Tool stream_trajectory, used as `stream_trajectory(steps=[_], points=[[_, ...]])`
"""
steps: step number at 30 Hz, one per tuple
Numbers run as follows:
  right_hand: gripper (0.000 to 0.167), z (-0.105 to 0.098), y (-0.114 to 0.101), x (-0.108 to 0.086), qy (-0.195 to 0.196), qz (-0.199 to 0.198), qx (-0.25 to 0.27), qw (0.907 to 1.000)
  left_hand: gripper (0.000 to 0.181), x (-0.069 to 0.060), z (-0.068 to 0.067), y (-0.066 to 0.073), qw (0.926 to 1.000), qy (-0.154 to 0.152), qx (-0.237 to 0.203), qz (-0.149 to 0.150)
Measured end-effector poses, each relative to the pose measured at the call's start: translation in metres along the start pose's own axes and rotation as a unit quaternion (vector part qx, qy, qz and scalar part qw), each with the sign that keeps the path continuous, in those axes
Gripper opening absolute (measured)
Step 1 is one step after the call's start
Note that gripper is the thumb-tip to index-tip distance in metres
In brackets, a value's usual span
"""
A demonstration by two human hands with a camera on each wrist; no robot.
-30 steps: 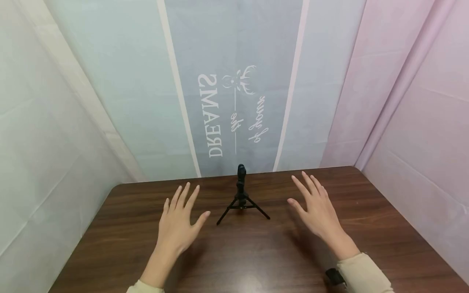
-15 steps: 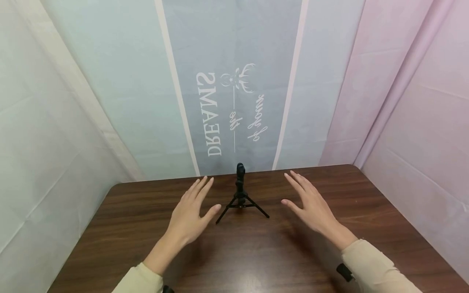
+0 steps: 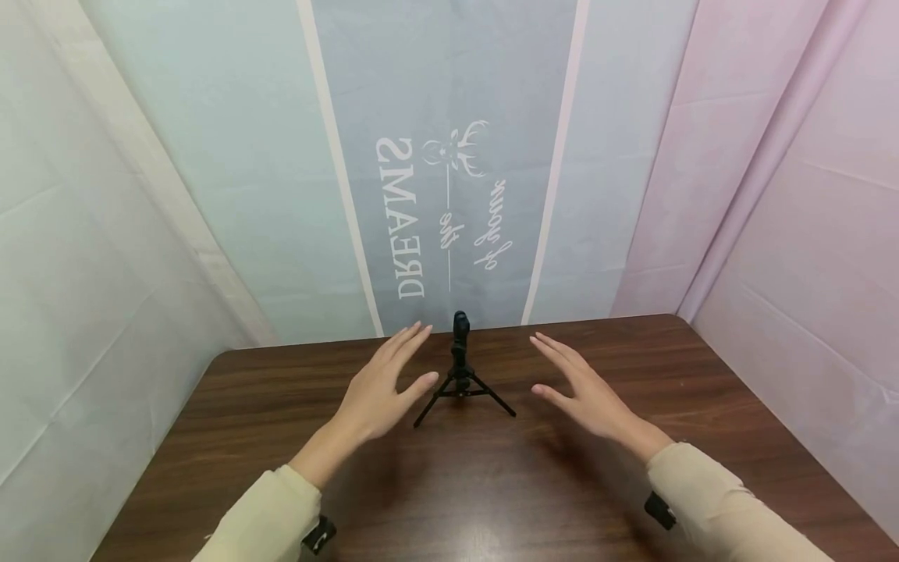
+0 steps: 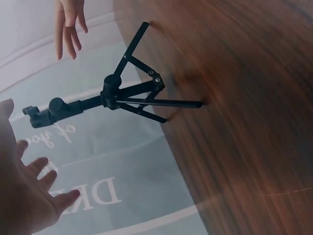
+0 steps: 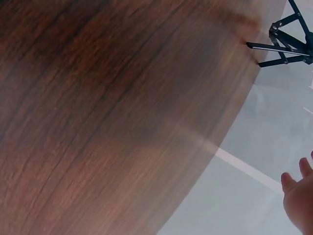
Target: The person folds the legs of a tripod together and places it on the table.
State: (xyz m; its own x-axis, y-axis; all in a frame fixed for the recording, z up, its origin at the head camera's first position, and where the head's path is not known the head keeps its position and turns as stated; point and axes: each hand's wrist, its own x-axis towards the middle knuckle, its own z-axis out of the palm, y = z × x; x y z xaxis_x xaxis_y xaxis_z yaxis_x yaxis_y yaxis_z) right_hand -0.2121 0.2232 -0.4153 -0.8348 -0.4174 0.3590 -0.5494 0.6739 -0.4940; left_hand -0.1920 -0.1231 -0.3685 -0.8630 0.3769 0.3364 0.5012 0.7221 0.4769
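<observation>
A small black tripod (image 3: pixel 460 373) stands upright on its spread legs near the far edge of the table, with a holder at its top. In the left wrist view the tripod (image 4: pixel 111 93) shows its jointed legs and a knob on its stem. My left hand (image 3: pixel 382 394) is held just left of it, fingers straight and thumb apart, holding nothing. To the right of the tripod, farther off, my right hand (image 3: pixel 586 394) hovers with straight fingers and nothing in it. The right wrist view shows only part of the tripod's legs (image 5: pixel 288 49) and some fingertips.
The dark wood table (image 3: pixel 477 484) ends at a backdrop cloth (image 3: pixel 281 195) printed with mirrored lettering. Pale cloth walls (image 3: pixel 77 273) stand on the left and right sides. A black strap piece (image 3: pixel 319 535) sits under each sleeve.
My left hand has moved right and forward, close to the tripod. My right hand has shifted left toward it. The tripod stays in place.
</observation>
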Motion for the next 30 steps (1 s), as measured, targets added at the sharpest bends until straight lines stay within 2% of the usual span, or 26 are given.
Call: stream_trajectory(steps=[9,18,24,30], points=[[0.069,0.005,0.001,0.003,-0.028,-0.01,0.023,0.9993,0.062,0.02,0.004,-0.012,0.9981,-0.024,-0.057,0.001],[0.06,0.011,0.004,0.014,-0.034,-0.005,0.047,0.9983,0.062,0.043,0.007,-0.016,0.99,-0.047,-0.132,-0.01],[0.06,0.016,0.007,0.02,-0.049,0.008,0.069,0.9964,0.062,0.054,0.009,-0.015,0.9813,-0.057,-0.182,-0.022],[0.052,0.024,0.01,0.026,-0.052,0.006,0.092,0.9944,0.059,0.063,0.012,-0.012,0.9671,-0.059,-0.246,-0.029]])
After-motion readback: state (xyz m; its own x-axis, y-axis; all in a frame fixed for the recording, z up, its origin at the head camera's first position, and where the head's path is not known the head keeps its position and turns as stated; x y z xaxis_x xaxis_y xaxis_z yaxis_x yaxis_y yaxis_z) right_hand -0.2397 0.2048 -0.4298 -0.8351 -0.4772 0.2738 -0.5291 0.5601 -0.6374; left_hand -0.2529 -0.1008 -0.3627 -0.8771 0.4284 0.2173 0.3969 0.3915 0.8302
